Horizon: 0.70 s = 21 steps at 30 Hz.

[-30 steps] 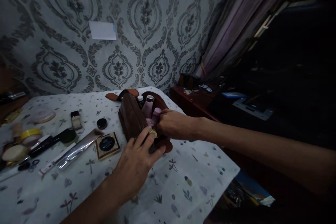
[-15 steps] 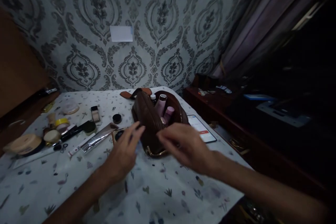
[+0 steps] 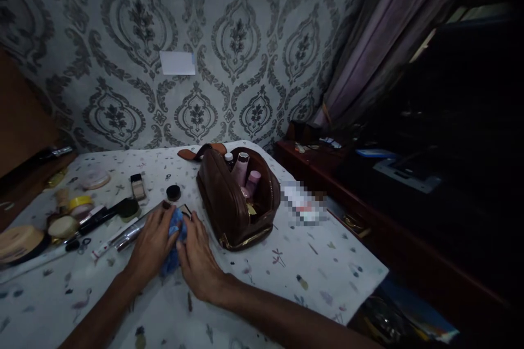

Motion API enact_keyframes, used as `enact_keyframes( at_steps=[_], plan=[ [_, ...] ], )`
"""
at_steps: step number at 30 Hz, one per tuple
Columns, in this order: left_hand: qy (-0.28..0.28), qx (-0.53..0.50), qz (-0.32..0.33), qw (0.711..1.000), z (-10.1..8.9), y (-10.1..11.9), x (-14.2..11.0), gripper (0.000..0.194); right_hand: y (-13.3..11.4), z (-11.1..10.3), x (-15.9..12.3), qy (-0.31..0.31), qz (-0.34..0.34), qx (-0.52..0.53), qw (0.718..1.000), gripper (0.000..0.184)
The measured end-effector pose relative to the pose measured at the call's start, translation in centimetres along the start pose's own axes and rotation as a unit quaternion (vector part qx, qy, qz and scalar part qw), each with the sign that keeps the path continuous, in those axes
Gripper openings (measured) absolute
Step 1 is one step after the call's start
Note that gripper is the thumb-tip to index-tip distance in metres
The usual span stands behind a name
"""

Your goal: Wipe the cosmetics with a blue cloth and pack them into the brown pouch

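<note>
Blue bundle (image 3: 171, 264) is gripped by left hand (image 3: 152, 240) and right hand (image 3: 200, 259); silver tube (image 3: 127, 236) could be knocked by leftward slip.

The blue bundle (image 3: 176, 222) is partly hidden — unidentifiable.

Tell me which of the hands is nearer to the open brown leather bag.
Right. The right hand is close beside the open brown leather bag, on its left; the left hand is farther left, beyond the crumpled blue item.
</note>
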<state>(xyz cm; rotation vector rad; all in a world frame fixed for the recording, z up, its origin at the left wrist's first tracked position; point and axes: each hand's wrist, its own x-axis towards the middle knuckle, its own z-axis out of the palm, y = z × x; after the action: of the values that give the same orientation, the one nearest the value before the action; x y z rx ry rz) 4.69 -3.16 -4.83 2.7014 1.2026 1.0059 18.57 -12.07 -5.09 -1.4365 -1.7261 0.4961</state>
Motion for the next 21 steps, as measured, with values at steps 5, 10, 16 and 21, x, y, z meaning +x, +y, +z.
enact_keyframes(
  at_steps=[5,10,16,21],
  plan=[
    [0.017,-0.052,-0.039,0.998,-1.1,0.4,0.1,0.039,1.9,1.3,1.5,0.074,0.036,0.055,0.995,0.052],
    [0.034,-0.135,-0.078,0.987,-2.3,0.4,0.6,0.035,3.0,0.7,2.5,0.067,0.058,0.166,0.982,0.060],
    [0.027,-0.280,-0.190,0.941,-3.8,-0.1,1.9,0.028,2.8,-0.6,3.0,0.005,0.099,0.301,0.948,0.049],
    [0.058,-0.314,-0.216,0.923,-4.9,0.4,2.3,0.027,1.2,-1.6,2.6,-0.084,0.079,0.385,0.916,0.036]
  ],
)
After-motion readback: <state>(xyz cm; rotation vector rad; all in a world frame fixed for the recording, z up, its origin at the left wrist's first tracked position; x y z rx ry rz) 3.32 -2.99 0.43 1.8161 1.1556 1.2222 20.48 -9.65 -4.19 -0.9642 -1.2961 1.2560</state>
